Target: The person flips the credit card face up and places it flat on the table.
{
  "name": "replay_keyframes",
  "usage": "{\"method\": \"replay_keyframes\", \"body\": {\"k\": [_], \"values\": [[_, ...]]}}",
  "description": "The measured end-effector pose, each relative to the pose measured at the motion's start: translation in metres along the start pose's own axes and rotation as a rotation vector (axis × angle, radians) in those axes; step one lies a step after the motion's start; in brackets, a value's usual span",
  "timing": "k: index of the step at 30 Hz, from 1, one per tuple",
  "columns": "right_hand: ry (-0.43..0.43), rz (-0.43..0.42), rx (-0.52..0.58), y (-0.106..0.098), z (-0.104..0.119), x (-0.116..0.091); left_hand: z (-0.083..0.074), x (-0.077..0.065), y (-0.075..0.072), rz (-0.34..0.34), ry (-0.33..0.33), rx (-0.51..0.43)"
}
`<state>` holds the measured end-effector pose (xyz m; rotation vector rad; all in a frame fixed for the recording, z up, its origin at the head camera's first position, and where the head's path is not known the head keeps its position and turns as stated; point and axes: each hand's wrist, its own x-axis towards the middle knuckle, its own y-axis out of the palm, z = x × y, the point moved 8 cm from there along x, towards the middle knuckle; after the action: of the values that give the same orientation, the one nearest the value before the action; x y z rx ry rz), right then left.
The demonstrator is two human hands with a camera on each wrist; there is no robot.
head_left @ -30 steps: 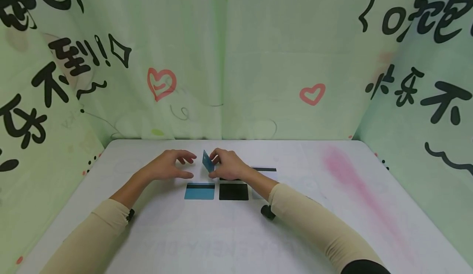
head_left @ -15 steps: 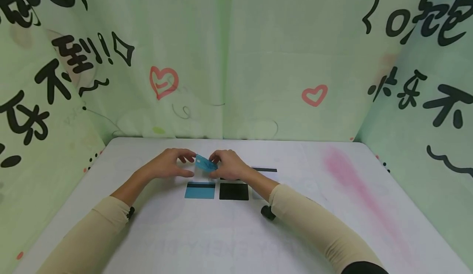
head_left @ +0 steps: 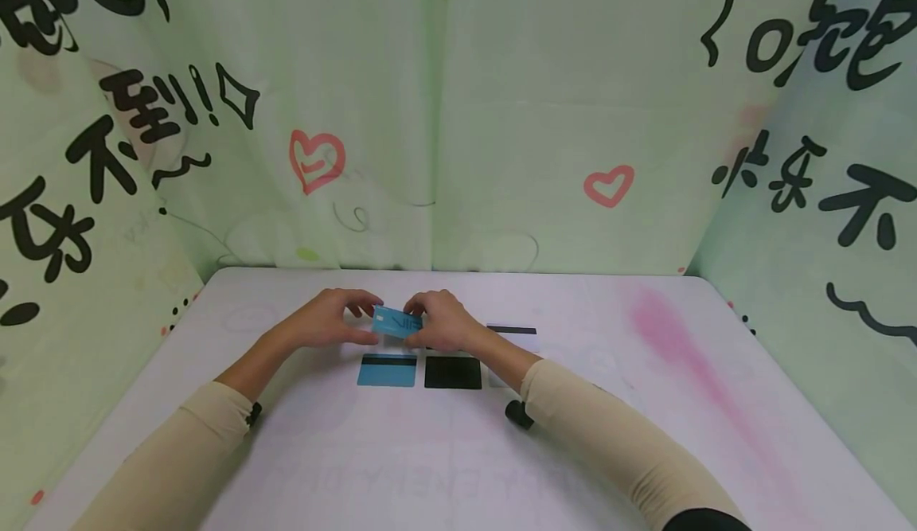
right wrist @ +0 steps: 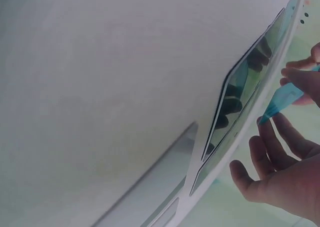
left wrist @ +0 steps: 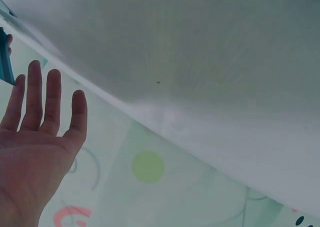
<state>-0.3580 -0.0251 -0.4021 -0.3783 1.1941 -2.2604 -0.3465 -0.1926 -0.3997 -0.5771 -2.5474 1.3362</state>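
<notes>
My right hand (head_left: 447,322) pinches a blue plastic card (head_left: 392,322) at its right end and holds it tilted above the table, printed face towards me. My left hand (head_left: 333,320) is on the other side with fingers extended, fingertips right at the card's left edge. In the left wrist view the card (left wrist: 6,59) shows edge-on by the left fingertips. The right wrist view shows the card (right wrist: 285,98) between both hands. Below lie another blue card (head_left: 387,376) with a black stripe and a black card (head_left: 453,373).
A pale card (head_left: 516,338) with a black stripe lies behind the right wrist, and another pale card (head_left: 497,380) is partly hidden by it. A dark card edge shows under the right hand. Printed curtains (head_left: 501,117) stand around the white table (head_left: 358,451).
The blue card, almost edge-on a second ago, has turned so that its printed face shows, its left end now at the left fingertips. Both hands have stayed nearly in place.
</notes>
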Motion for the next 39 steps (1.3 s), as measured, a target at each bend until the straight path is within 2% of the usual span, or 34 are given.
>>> {"method": "replay_keyframes", "body": {"k": [17, 24, 39], "values": [[0.014, -0.033, -0.022, -0.002, 0.01, -0.005, -0.003, 0.0, 0.0, 0.0, -0.015, -0.025], [0.012, -0.028, -0.052, -0.002, 0.012, -0.006, -0.007, -0.001, -0.002, 0.005, 0.016, -0.028], [0.0, -0.048, -0.1, 0.001, 0.013, -0.006, -0.013, -0.002, -0.003, -0.037, 0.1, -0.014]]}}
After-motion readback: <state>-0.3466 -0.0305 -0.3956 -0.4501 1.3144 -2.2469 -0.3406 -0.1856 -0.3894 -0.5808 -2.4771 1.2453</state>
